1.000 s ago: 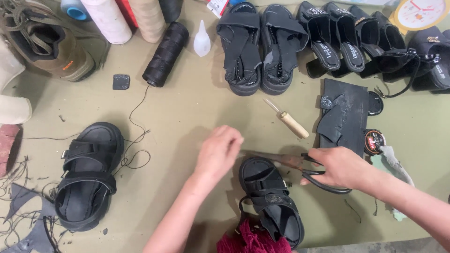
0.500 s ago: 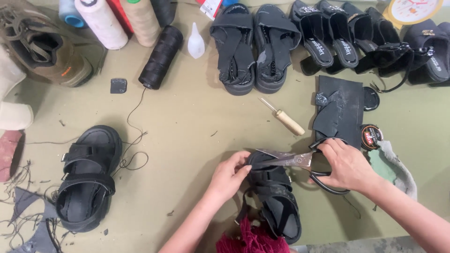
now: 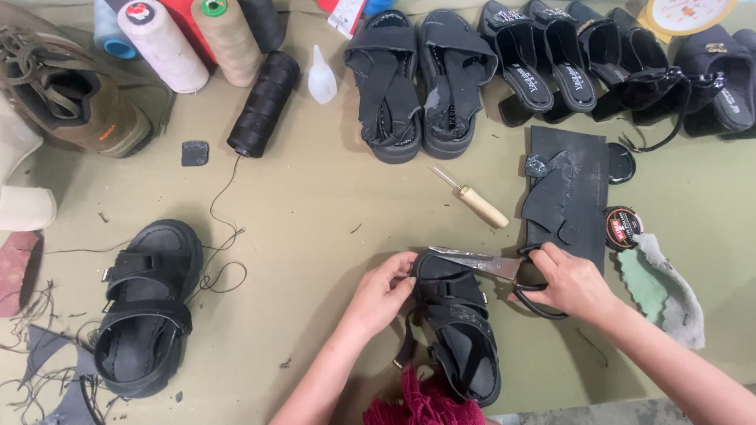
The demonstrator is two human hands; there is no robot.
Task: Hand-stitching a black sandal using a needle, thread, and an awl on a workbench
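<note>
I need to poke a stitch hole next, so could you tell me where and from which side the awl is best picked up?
Take the awl by its pale wooden handle, the thicker lower-right end, coming from above with the right hand, which is nearer. It lies flat and diagonal on the table, with the thin metal spike pointing up-left toward the black sandals, so approaching from the handle side probably keeps fingers off the point.

bare forearms, no sleeves, ringless hands (image 3: 480, 291)

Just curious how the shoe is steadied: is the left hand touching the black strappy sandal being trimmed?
Touching. The head view shows the left hand with its fingertips pressed on the toe end of the black strappy sandal, no gap visible.
</note>
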